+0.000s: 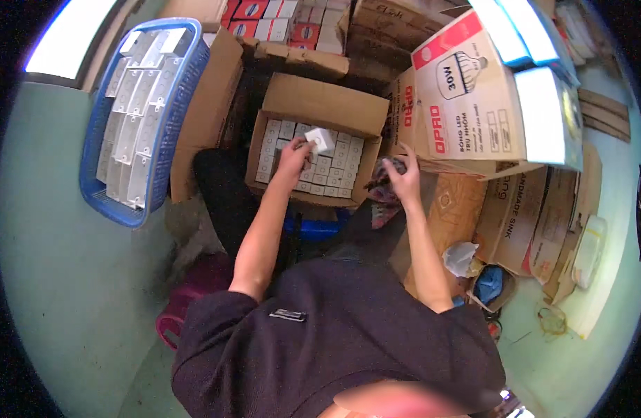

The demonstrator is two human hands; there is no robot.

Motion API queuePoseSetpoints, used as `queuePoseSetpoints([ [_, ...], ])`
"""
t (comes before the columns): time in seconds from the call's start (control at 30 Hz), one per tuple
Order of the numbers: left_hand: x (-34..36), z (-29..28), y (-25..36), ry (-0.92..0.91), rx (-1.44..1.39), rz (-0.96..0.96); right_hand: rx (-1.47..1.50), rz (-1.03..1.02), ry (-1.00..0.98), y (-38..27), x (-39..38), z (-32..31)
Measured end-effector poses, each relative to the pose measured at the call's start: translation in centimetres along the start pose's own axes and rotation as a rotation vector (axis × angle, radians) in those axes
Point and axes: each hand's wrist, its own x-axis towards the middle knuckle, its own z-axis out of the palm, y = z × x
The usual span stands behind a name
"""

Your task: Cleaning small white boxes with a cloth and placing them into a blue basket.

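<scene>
My left hand (294, 164) is closed on a small white square electrical box (320, 141), tilted above an open cardboard carton (325, 97). Rows of similar white boxes (322, 180), each with a round mark on its face, pack the carton. To the right of the carton, my right hand (407, 182) has its fingers curled round a dark, crumpled patterned cloth (382, 182), part of which hangs down near my leg.
A blue plastic basket (97, 182) full of white switch-box-like pieces stands at the left, against another carton (207, 115). Large printed cartons (467, 104) crowd the right. Red-and-white small packages (265, 21) fill a box at the back. A purple plastic stool-like object (195, 299) is beside me.
</scene>
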Motion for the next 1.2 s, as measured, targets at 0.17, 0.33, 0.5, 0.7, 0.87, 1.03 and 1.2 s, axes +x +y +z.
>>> queuePoseSetpoints([
  [0.17, -14.9, 4.8, 7.5, -0.338, 0.101, 0.185, -0.113, -0.486, -0.344, -10.9, -4.8, -1.1],
  [0.33, -23.2, 6.5, 11.8, -0.462, 0.191, 0.369, -0.005, -0.558, -0.374, -15.9, -8.9, -1.3],
  [0.5, -23.0, 3.8, 10.5, -0.439, 0.192, 0.525, 0.052, -0.62, -0.093, -18.7, -10.8, -2.4],
  [0.7, -22.2, 7.2, 2.4, -0.587, -0.001, 0.167, -0.066, -0.688, 0.02, -20.6, -11.7, -2.5],
  [0.87, -19.5, 5.5, 1.7, -0.397, -0.013, 0.192, -0.111, -0.764, 0.245, -20.2, -11.1, -3.9],
  [1.03, -25.1, 8.5, 10.3, -0.384, 0.032, 0.885, 0.143, -0.595, 0.246, -19.0, -9.9, -6.8],
  [1.2, -27.8, 15.0, 15.4, -0.182, 1.105, 1.505, 0.254, -0.555, 0.059, -19.1, -11.7, -4.1],
])
